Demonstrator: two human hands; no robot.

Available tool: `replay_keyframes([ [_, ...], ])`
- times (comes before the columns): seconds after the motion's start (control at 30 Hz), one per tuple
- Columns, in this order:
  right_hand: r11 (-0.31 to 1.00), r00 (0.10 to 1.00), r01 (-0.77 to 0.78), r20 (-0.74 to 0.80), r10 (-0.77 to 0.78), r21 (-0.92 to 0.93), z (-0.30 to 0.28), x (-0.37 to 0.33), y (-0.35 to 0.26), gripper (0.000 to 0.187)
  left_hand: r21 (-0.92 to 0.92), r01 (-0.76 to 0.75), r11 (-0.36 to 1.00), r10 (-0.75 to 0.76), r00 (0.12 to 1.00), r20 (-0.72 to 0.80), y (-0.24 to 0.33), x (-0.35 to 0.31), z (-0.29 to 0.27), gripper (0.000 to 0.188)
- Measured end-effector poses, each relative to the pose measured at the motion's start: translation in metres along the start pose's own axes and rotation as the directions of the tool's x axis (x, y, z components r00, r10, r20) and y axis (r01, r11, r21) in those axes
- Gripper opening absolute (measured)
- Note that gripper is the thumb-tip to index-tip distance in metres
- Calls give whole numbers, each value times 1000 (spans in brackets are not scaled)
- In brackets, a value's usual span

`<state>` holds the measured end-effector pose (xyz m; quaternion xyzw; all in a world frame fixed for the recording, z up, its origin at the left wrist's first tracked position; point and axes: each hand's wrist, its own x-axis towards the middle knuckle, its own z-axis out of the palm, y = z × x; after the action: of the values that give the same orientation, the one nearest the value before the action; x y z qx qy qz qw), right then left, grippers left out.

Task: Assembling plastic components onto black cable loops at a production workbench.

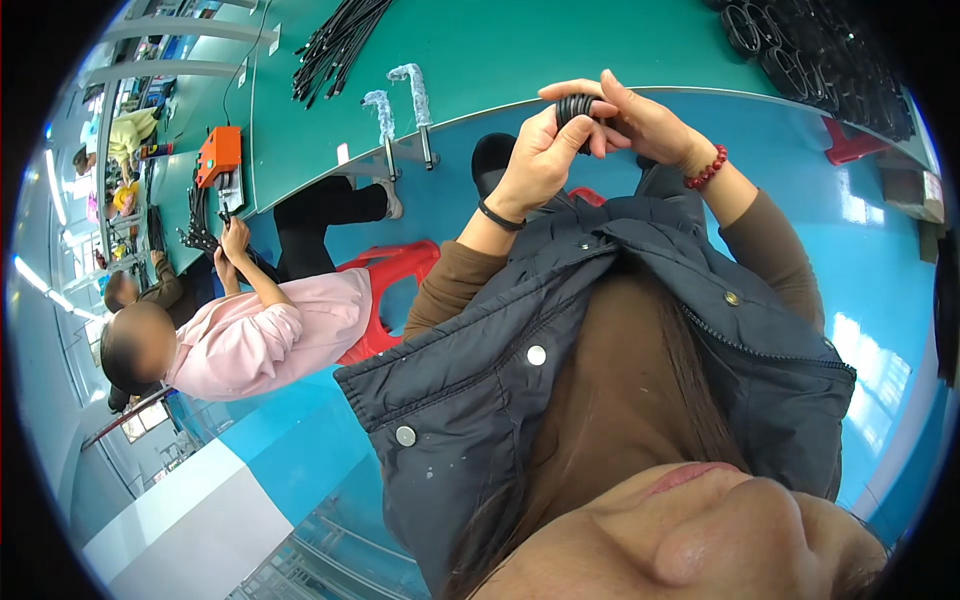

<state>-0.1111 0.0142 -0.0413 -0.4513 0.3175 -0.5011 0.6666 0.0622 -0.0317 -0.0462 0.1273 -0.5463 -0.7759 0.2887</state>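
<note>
Only partly visible, the black coil (574,106).

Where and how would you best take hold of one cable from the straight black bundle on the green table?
Probably pinch a near end, coming from the near edge of the green table: the straight black bundle points its near ends that way, staggered and partly apart, while farther up the strands lie close and leave the picture.

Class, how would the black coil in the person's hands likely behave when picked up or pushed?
The coil is probably flexible, since it curves in tight loops. Pushing may spread it, as its turns look like separate strands side by side. It is likely light, being small enough for the left hand to grip.
</note>
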Motion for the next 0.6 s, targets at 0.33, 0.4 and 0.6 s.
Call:
replay_keyframes([
  [0.33, 979, 981, -171, -116, 158, -110, -2, 17, 22, 29, 342, -99, 934, 53, 988, 143, -19, 12, -19, 20],
  [0.4, 988, 980, -117, -170, 99, -102, 0, 20, 24, 27, 230, -39, 972, 32, 999, 33, -21, 12, -15, 20],
  [0.6, 1000, 944, -19, -329, 13, -14, -4, 22, 17, 27, 267, -26, 963, 85, 973, -213, 2, 10, -7, 22],
])
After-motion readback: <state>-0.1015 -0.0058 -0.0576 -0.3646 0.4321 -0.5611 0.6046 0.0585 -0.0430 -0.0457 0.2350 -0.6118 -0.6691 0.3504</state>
